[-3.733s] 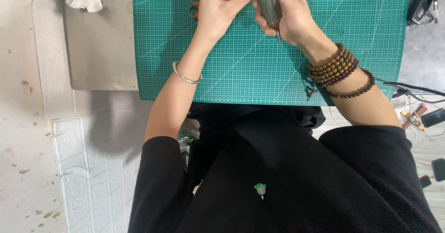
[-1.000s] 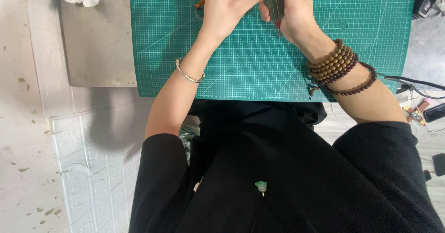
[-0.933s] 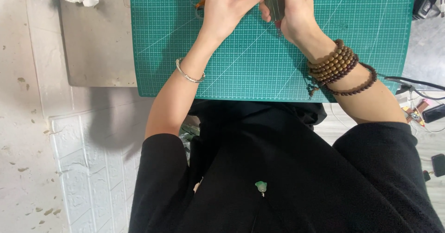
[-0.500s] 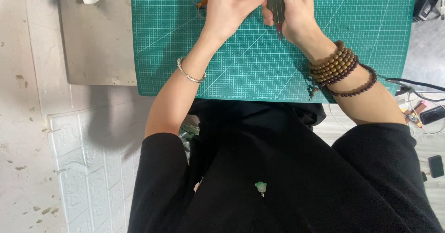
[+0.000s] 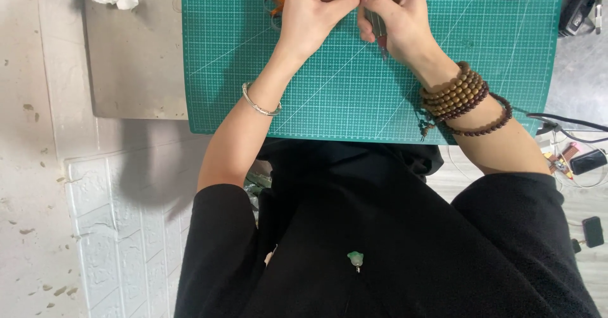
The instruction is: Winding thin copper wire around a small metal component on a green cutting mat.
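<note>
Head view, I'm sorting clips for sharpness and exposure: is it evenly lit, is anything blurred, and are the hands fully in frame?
Head view: soft, even light, no glare on the green gridded cutting mat; faint shadows under the forearms; focus sharp throughout; left hand and right hand are cut off at the top edge, so the small tool they hold is only partly visible.

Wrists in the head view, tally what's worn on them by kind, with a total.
Thin silver bangle on the left wrist: 1
Wooden bead bracelets on the right wrist: 2, one wound in several loops, one darker single strand
Total: 3
</note>
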